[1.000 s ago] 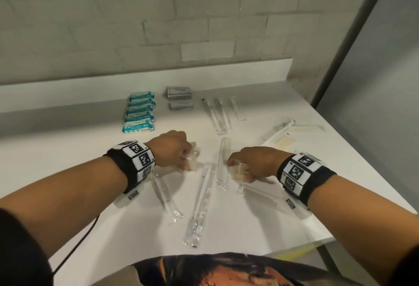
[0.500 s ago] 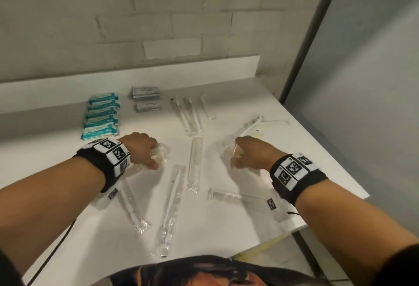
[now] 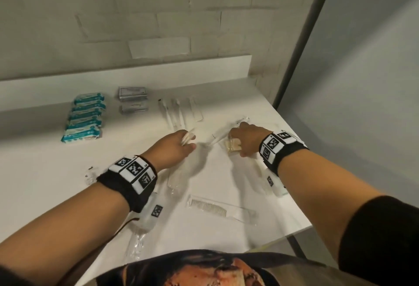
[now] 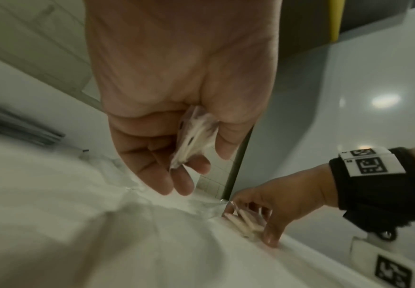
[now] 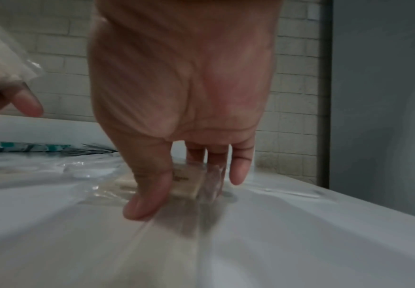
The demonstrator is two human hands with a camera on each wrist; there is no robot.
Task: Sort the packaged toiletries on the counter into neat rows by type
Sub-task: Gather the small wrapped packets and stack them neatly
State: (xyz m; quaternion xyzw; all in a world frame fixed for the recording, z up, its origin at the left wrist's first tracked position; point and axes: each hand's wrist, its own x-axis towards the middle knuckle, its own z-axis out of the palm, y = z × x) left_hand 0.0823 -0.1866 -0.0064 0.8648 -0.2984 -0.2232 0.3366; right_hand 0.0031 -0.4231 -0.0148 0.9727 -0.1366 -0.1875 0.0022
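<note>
- The white counter carries everything; its right edge and near-right corner are close to my right arm, so a careless sweep there could push a packet off.
- Far left, 5 teal packets lie in a neat row; right of them sit grey sachets, then long clear-wrapped sticks lined up side by side.
- Near me, a wrapped comb lies crosswise and unsorted; other clear sleeves sit blurred under my left forearm, where my wrist could drag them askew.
- My left hand is curled round a small clear packet of cotton swabs, thumb pinching it against my fingers, held off the counter just near of the stick row. The film looks slippery; I judge a loose pinch could drop it onto that row.
- My right hand presses down on flat beige sachets on the counter, fingers reaching over them and the thumb at the near side. They overlap, so sliding them may fan them out.
</note>
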